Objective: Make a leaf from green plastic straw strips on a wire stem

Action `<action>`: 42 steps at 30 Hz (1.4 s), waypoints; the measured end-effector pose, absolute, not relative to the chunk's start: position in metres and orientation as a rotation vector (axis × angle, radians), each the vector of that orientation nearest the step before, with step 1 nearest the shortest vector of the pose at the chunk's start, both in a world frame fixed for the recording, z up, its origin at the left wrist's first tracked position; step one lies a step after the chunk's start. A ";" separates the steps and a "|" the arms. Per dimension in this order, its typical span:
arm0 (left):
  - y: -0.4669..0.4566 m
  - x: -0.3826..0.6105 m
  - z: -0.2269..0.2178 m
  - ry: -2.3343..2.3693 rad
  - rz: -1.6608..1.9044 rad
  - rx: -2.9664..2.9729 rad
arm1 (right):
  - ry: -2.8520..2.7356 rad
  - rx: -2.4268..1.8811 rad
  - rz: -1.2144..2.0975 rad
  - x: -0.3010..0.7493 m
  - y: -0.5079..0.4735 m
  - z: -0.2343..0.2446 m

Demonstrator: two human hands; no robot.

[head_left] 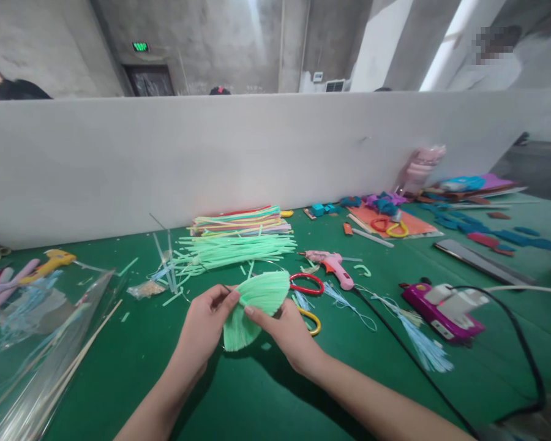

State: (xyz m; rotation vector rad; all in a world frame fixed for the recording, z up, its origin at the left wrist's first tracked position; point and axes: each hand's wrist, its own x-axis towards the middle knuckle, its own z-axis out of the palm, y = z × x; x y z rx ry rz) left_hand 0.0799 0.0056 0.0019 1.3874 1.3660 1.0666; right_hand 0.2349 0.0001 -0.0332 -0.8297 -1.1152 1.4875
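Observation:
Both my hands hold a light green fan-shaped piece (pixel 264 300), made of fuzzy strips like pipe cleaners laid side by side, above the green table. My left hand (pixel 209 318) pinches its left corner between thumb and fingers. On the lower right side, my right hand (pixel 289 331) grips it with the thumb on top and the fingers hidden beneath. Thin wire shows around the piece's edge. Just behind lies a pile of loose green pipe cleaners (pixel 239 252). Scissors with a red handle loop (pixel 307 283) and a yellow one lie partly hidden by my right hand.
A pink glue gun (pixel 326 263) lies right of the scissors, its black cord running toward me. Farther right sits a purple power strip (pixel 443 312) with plugs. Blue tassels (pixel 422 343) lie between. A yellow glue gun (pixel 50 264) is at left. A white partition (pixel 257 153) bounds the back.

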 end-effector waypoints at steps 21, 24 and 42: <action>0.004 0.086 0.003 1.351 1.261 1.303 | -1.070 -0.888 1.412 0.234 0.004 -0.037; 0.006 0.088 0.002 1.339 1.272 1.286 | -1.060 -0.864 1.425 0.234 0.004 -0.036; -0.001 0.094 0.005 1.161 1.436 0.999 | -1.123 -0.873 1.366 0.233 0.004 -0.034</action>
